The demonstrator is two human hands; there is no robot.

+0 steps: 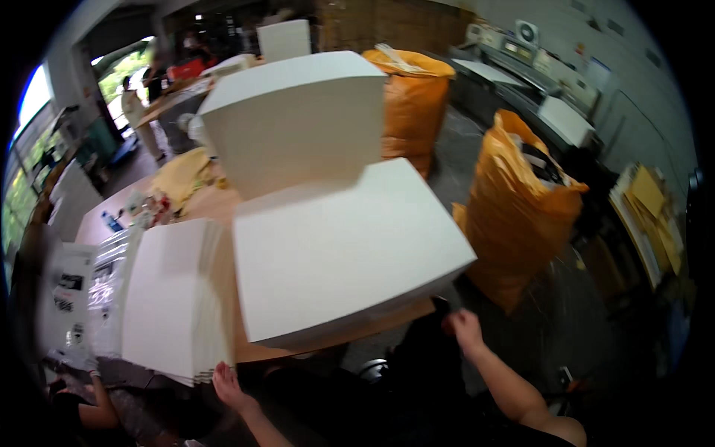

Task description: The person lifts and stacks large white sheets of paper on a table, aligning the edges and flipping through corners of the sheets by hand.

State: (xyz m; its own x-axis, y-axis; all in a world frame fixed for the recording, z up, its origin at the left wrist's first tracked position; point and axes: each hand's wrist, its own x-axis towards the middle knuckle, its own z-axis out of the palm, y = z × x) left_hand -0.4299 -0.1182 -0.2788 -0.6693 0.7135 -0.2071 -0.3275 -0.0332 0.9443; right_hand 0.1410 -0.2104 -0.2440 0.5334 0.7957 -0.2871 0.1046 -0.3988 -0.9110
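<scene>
My left hand [229, 384] is beside the near corner of a fanned stack of white sheets [165, 294], its fingers stretched out; whether they touch the sheets is unclear. My right hand [465, 331] is just off the table's near edge, below the right corner of a thick block of white sheets [346, 249]. Its fingers look curled but are blurred and in shadow, and nothing shows in them. Behind that block rises a taller white stack [298, 130]. All three stacks rest on a light wooden table [328, 352].
Two orange sacks, one farther [417, 108] and one nearer [514, 216], stand right of the table. Plastic-wrapped packs [112, 290] lie left of the fanned stack. A co-worker's arm [100, 402] is at lower left. A long machine [521, 74] stands at the back right.
</scene>
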